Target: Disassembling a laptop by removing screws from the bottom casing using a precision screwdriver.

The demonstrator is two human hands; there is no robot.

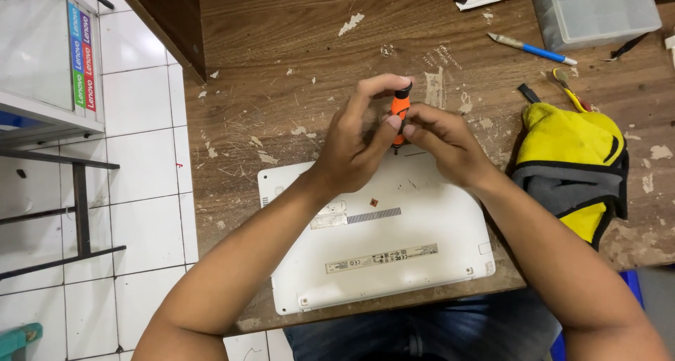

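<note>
- The left hand [351, 139] curls around a slim orange-handled screwdriver with a black cap [400, 108], fingertip on the cap, thumb pressed to the shaft.
- The right hand [439, 139] pinches the same handle from the other side, fingers bunched tight.
- The tool stands upright, tip at the far edge of a smooth white plastic laptop base [380, 234], lying underside up.
- Beneath it, a scuffed brown wooden tabletop [281, 44], flecked with pale chips.
- To the right, a soft yellow, grey and black fabric pouch [573, 168].
</note>
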